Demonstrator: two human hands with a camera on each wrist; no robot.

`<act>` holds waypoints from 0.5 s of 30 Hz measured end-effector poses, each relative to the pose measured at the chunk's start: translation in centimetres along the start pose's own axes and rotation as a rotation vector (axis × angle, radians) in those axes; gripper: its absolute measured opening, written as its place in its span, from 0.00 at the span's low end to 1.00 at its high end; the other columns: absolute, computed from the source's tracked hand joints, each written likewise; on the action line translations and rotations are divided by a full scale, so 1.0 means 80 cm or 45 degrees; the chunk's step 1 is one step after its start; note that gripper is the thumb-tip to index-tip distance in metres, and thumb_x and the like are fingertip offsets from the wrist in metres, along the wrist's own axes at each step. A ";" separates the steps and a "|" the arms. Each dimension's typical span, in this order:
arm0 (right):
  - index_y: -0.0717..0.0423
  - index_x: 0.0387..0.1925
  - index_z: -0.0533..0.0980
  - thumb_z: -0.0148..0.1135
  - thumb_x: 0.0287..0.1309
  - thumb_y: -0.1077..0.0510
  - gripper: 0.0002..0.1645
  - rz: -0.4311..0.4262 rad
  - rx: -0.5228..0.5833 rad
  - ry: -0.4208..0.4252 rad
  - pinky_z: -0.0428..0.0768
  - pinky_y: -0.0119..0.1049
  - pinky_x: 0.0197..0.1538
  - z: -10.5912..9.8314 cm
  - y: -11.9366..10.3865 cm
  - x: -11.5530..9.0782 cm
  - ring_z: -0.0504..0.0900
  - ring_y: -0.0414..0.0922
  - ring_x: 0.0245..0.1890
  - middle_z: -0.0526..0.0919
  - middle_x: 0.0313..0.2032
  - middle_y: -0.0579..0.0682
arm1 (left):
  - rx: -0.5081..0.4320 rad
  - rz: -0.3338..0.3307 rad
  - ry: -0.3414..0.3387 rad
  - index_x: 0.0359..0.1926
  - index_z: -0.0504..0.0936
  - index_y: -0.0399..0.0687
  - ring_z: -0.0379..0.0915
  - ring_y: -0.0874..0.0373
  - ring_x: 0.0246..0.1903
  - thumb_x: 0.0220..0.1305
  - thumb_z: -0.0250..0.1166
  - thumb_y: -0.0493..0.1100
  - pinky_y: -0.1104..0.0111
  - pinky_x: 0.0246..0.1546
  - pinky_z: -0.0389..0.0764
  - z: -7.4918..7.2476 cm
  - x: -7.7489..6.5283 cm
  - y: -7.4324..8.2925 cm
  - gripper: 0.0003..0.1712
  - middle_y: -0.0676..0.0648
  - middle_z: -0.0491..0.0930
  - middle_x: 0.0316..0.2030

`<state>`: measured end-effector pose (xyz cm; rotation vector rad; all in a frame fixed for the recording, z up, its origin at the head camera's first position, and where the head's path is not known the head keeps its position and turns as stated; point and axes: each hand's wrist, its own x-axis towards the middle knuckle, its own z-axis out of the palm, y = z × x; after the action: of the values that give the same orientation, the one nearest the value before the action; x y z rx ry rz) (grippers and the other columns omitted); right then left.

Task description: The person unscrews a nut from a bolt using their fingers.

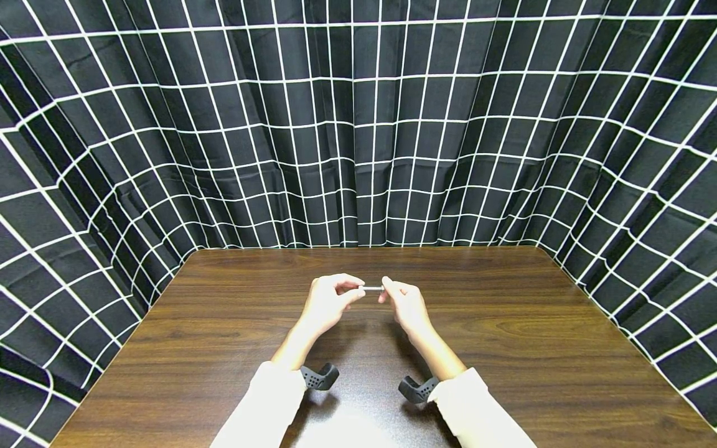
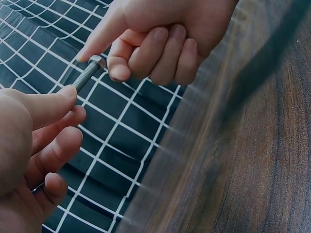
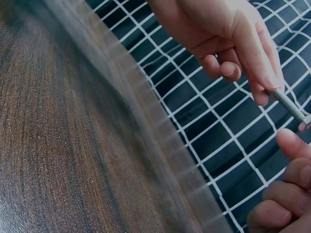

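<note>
A threaded metal bolt (image 2: 87,75) with a hexagonal piece (image 2: 98,61) at its right end is held in the air over the table, lying nearly level between both hands in the head view. My left hand (image 1: 327,302) pinches the bolt's left end between thumb and fingertips, which cover that end. On the other side, my right hand (image 1: 410,306) has its forefinger and thumb around the hexagonal piece, the forefinger stretched out against it and the thumb tip close beside it. The right hand's other fingers (image 2: 165,56) are curled in toward the palm.
A brown wood-grain table (image 1: 252,274) lies under the hands. Behind it and along the sides hangs a black curtain (image 1: 370,137) with a white grid. Dark grey mounts (image 1: 320,377) sit on both wrists, below white sleeves (image 1: 263,404).
</note>
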<state>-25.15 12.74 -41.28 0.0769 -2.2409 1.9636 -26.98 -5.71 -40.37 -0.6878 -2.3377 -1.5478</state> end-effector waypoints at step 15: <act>0.78 0.30 0.74 0.57 0.67 0.59 0.20 -0.037 0.048 -0.023 0.53 0.27 0.14 0.000 -0.031 -0.014 0.54 0.32 0.09 0.59 0.08 0.40 | 0.003 0.010 -0.006 0.38 0.87 0.46 0.78 0.47 0.18 0.57 0.71 0.40 0.70 0.18 0.75 0.000 0.001 -0.001 0.07 0.51 0.86 0.30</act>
<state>-23.71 12.34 -39.02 0.1315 -2.2013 1.9989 -27.04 -5.70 -40.39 -0.6998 -2.3372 -1.5413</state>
